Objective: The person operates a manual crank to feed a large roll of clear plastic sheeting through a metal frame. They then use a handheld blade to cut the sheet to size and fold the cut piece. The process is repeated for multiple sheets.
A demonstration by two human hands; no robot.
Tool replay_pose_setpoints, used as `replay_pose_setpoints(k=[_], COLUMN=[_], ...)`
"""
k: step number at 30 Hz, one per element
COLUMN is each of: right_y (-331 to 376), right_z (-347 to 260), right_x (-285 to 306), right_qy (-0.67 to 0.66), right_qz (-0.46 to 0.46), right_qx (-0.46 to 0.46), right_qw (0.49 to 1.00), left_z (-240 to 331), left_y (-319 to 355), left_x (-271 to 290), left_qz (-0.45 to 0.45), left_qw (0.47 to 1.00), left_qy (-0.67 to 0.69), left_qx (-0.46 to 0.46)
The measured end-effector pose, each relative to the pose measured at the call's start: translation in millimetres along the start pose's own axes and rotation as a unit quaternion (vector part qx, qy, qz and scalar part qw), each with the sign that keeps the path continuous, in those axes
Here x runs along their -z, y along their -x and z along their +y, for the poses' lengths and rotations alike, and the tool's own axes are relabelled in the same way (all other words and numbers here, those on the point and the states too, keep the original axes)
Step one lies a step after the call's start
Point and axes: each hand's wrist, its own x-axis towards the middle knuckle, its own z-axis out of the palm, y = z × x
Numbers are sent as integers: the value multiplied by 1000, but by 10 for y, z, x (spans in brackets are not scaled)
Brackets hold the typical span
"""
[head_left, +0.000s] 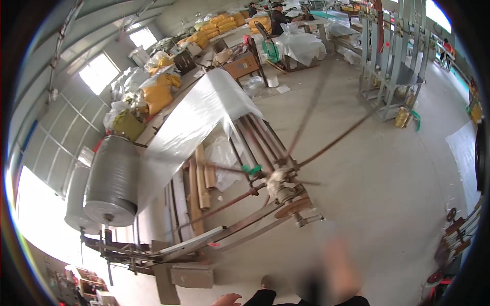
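Note:
My left hand [228, 300] shows only in part at the lower edge, its fingers loosely apart with nothing seen in them. To the right, my right hand [341, 268] is smeared by motion, and its fingers cannot be made out. Both hands are nearest a metal winding frame with a hub [282, 184], long thin spokes and a crank handle [310, 220]. Neither hand visibly touches it. A large roll of grey plastic film [113, 176] stands at the left. From it a translucent film sheet [189, 115] runs up and over the far end of the frame.
Cardboard tubes [195, 196] lie inside the frame, and a cardboard box [192, 276] sits at its near side. Yellow sacks [159, 96] are piled along the left wall. A tall metal rack [392, 61] stands at the far right. A person [278, 19] works farther back.

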Motion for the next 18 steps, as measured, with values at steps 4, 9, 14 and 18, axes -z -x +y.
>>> replay_pose_setpoints(k=[4, 9, 14, 18], right_y=[1020, 1907, 2562, 2382], right_z=[-408, -734, -1176, -552], right_x=[-630, -496, 1120, 2000], right_qy=[-47, -184, -268, -573], right_qz=[-178, -301, -320, -156], right_qx=[67, 143, 186, 219], right_qw=[981, 925, 890, 774], left_z=[-301, 540, 1385, 2307], left_y=[349, 229, 46, -642], left_x=[21, 1011, 1822, 2251], left_qz=[27, 178, 321, 371], left_qw=[999, 974, 869, 773], left_qy=[-32, -122, -234, -312], left_qx=[28, -74, -294, -410])
